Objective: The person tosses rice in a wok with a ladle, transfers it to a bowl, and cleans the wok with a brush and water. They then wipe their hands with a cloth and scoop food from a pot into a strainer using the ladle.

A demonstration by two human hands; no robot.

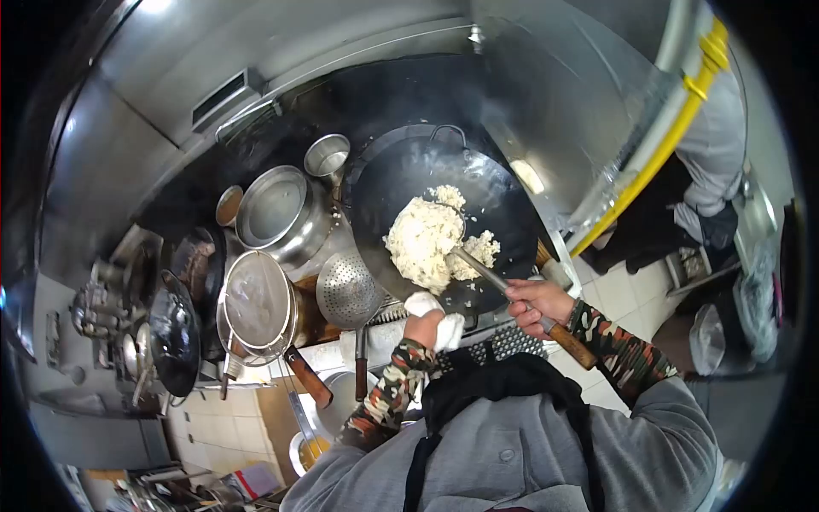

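A large black wok (497,189) sits on the stove in front of me, with a mound of pale cooked rice (424,239) in its middle and loose grains around it. My right hand (541,304) is closed around the shaft of a long ladle (484,271) with a wooden handle end. The ladle's head is mostly hidden by the rice. At the wok's near edge, my left hand (422,329) is closed on a folded white cloth (447,334). The cloth seems to cover the rim there.
Left of the wok are a perforated skimmer (350,288), a mesh strainer (257,299), a metal basin (271,207) and a small metal pot (328,156). Another wok (175,341) stands farther left. At right, a yellow pipe (653,162) edges a metal screen, with another person (712,136) beyond.
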